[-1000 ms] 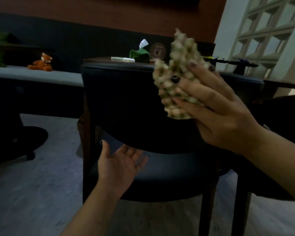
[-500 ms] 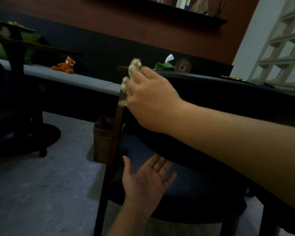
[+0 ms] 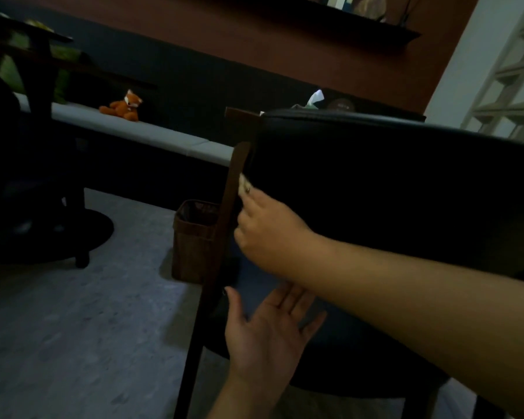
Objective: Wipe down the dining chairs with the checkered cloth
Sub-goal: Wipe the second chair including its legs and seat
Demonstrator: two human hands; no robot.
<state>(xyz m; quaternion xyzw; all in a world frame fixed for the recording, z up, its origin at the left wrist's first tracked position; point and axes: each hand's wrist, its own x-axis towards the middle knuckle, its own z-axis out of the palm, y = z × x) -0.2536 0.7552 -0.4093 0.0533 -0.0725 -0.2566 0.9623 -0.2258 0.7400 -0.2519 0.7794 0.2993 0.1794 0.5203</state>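
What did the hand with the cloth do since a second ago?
The right hand slid the checkered cloth from high on the dark chair back across to its left edge, then down beside the wooden post. Now only a corner of the cloth peeks out past the fingers. The left hand stayed open, palm up, holding nothing, near the seat. The hand never let the cloth go.

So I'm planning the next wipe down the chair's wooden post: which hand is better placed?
Right. The right hand already holds the checkered cloth against the wooden post; the left hand is open, palm up, empty, below near the seat.
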